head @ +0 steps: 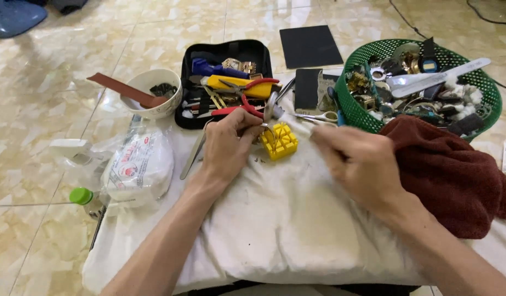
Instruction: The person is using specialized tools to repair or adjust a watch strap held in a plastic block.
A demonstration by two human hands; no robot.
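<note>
Yellow block [280, 141] beside left hand [226, 143], right hand [358, 163] curled, blurred

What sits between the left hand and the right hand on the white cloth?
In the head view, a yellow slotted block lies between the left hand and right hand, on the white cloth.

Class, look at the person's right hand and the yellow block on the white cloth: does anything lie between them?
Nothing visible does. Only bare white cloth separates the right hand from the yellow block. The left hand rests at the block's far side.
</note>
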